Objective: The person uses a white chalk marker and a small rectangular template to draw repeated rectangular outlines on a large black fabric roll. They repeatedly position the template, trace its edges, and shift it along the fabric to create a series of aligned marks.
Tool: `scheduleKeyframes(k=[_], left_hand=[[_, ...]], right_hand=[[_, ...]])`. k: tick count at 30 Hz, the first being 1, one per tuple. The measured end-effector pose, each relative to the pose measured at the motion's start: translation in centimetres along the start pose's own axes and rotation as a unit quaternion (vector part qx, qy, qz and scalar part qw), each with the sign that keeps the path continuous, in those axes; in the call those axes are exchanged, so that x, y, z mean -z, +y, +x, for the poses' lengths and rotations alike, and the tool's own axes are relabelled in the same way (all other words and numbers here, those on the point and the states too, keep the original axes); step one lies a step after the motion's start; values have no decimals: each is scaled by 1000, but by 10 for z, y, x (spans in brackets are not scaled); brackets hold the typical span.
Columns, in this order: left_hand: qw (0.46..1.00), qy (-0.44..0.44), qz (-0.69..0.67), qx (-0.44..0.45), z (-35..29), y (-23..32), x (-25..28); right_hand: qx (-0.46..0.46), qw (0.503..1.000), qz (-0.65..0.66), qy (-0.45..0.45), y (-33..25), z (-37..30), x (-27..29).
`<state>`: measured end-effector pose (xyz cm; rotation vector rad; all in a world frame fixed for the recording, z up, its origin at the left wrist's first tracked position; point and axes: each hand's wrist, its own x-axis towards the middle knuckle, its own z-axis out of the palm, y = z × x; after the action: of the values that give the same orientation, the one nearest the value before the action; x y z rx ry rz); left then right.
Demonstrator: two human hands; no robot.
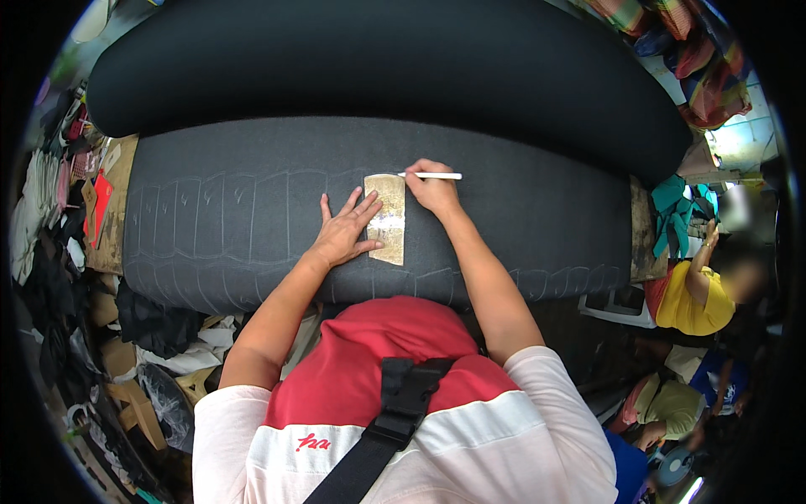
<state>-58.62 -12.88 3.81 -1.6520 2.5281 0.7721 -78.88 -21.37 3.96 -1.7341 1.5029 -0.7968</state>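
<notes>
A yellowish-brown, roughly rectangular flat template [386, 239] lies on dark grey-black fabric [537, 210] spread over a wooden bench [111, 248]. The left hand [340, 233] has its fingers spread, some resting on the template; the right hand's [432, 193] fingers pinch a slim white pen [442, 175], its tip at the template's upper edge. Thin pale outlines [253, 214] run leftward. The step appears to be tracing; continuing the line calls for a steady template and the tip kept against its edge.

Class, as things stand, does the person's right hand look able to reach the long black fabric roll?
Probably yes: only dark grey cloth shows between the right hand and the long black fabric roll, though the hand holds a slim white pen.
</notes>
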Motion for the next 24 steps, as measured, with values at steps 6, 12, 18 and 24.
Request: scheduleKeyframes(k=[6, 12, 18, 24], left_hand=[[1000, 17, -8, -5, 1, -2, -3], [1000, 6, -8, -4, 2, -4, -4], [1000, -10, -3, 8, 2, 9, 13], [994, -23, 96, 42, 31, 28, 41]], right_hand=[[106, 983, -150, 27, -11, -37, -2], [52, 939, -189, -284, -33, -122, 23], [168, 965, -27, -198, -35, -115, -1], [56, 970, -176, -161, -24, -135, 41]])
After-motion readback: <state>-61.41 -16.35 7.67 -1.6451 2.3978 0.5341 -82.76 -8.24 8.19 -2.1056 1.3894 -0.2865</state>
